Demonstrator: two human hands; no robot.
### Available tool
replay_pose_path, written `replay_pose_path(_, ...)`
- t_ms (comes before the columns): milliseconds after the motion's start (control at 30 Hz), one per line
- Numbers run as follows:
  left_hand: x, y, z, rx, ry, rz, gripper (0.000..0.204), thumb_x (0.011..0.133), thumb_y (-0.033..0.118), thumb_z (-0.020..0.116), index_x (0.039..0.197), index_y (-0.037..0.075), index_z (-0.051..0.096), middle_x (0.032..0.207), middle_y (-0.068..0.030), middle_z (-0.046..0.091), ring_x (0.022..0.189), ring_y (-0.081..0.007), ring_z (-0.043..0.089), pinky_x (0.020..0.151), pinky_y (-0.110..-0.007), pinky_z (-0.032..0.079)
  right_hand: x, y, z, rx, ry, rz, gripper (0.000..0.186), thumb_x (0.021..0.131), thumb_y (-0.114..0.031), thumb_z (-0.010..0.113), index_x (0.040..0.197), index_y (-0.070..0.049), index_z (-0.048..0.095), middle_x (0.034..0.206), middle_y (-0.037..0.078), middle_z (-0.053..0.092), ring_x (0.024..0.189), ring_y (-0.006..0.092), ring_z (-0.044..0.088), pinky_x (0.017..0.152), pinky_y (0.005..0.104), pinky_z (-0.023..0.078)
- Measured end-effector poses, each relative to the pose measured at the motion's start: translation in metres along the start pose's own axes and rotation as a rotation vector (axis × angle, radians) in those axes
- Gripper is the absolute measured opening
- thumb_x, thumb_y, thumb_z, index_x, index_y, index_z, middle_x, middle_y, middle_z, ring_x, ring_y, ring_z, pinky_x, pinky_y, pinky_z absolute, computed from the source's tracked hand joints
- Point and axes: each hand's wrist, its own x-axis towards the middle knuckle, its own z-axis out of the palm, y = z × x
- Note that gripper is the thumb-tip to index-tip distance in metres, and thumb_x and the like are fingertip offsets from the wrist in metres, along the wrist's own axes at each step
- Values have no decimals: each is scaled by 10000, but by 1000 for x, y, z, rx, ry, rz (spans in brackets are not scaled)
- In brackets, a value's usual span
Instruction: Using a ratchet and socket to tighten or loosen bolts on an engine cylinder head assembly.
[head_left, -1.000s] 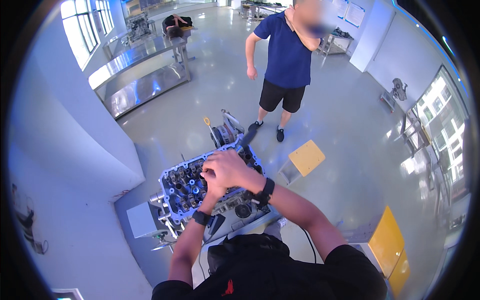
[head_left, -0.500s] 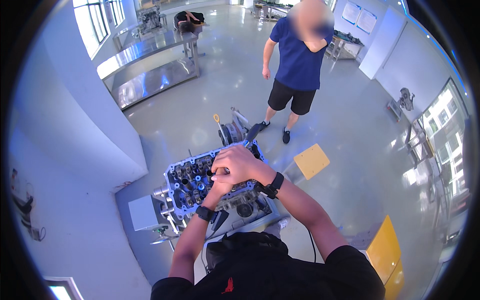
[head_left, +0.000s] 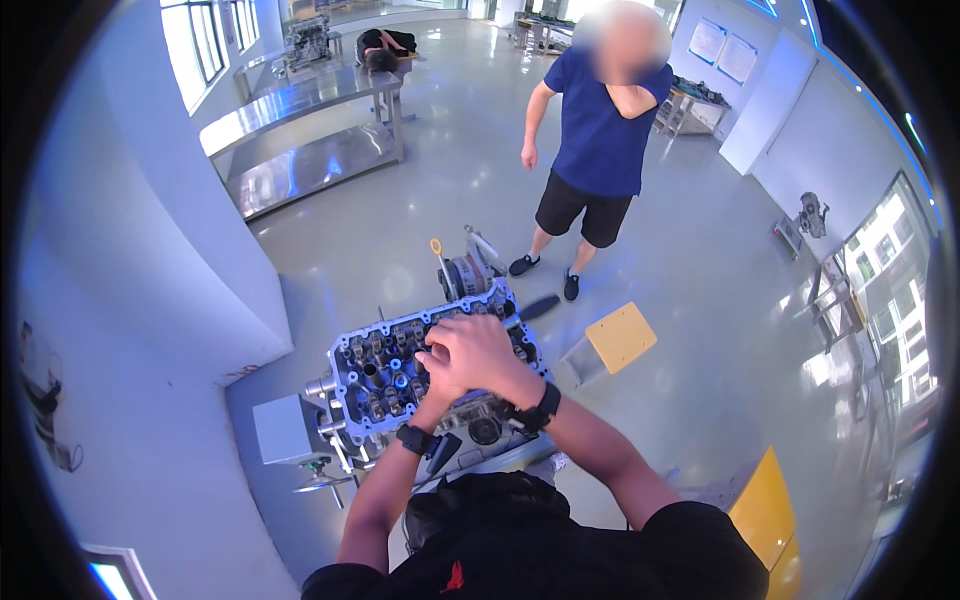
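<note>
Before me sits an engine [head_left: 362, 415] with its valve gear uncovered inside a metal rim. Over its middle, my right hand [head_left: 482, 350] lies on top of my left hand [head_left: 440, 380], both with bent fingers. A long-handled wrench [head_left: 540, 307] sticks out past my right hand to the far right, its dark grip beyond the engine's edge. Its inner end runs beneath my right hand, which looks closed over it. My left fingers are curled and mostly covered, so what they hold is hidden. An alternator [head_left: 468, 278] and a yellow-ringed dipstick [head_left: 436, 247] stand at the engine's far side.
A person in a blue shirt [head_left: 612, 140] stands beyond the engine. A small yellow-topped stool [head_left: 621, 338] is to the right, a yellow cabinet [head_left: 762, 510] nearer me. Left are a grey box [head_left: 286, 430] and wall; a steel workbench [head_left: 310, 98] stands farther back.
The wrench's grip has swung clockwise, from pointing away to pointing more to the right. My hands stay together over the engine and have shifted only slightly. The view has tilted a little.
</note>
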Motion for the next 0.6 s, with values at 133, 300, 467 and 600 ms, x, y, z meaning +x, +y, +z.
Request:
replay_pose_path(133, 13, -3, -5, -3, -20, 0, 485, 866, 158, 609, 1290, 8, 429, 1274, -153, 475, 1208, -281, 446, 1016, -421, 364, 14, 29, -5, 263, -145, -302, 226, 729, -330, 709, 721, -104, 692, 694, 56, 657, 625, 260, 635, 552, 361, 479)
replay_pose_path(300, 10, -1, 1, 5, 18, -20, 481, 867, 158, 609, 1289, 10, 431, 1278, -153, 473, 1215, -283, 439, 1020, -424, 359, 6, 14, 11, 98, -20, -101, 242, 757, -325, 676, 729, -85, 686, 685, 79, 657, 642, 279, 644, 564, 387, 489)
replay_pose_path(467, -4, 3, 4, 2, 33, -22, 478, 868, 157, 608, 1288, 11, 433, 1282, -152, 471, 1222, -284, 433, 1025, -426, 353, -10, -19, 10, -139, 85, 217, 309, 780, -342, 651, 722, -39, 636, 659, 96, 626, 680, 278, 653, 579, 411, 507)
replay_pose_path(600, -5, 2, 4, -9, 20, -22, 475, 869, 157, 608, 1288, 12, 435, 1285, -151, 469, 1227, -285, 428, 1028, -428, 348, -6, -3, -1, 69, -23, -54, 283, 738, -348, 702, 678, -79, 640, 656, 44, 625, 675, 245, 647, 587, 365, 505)
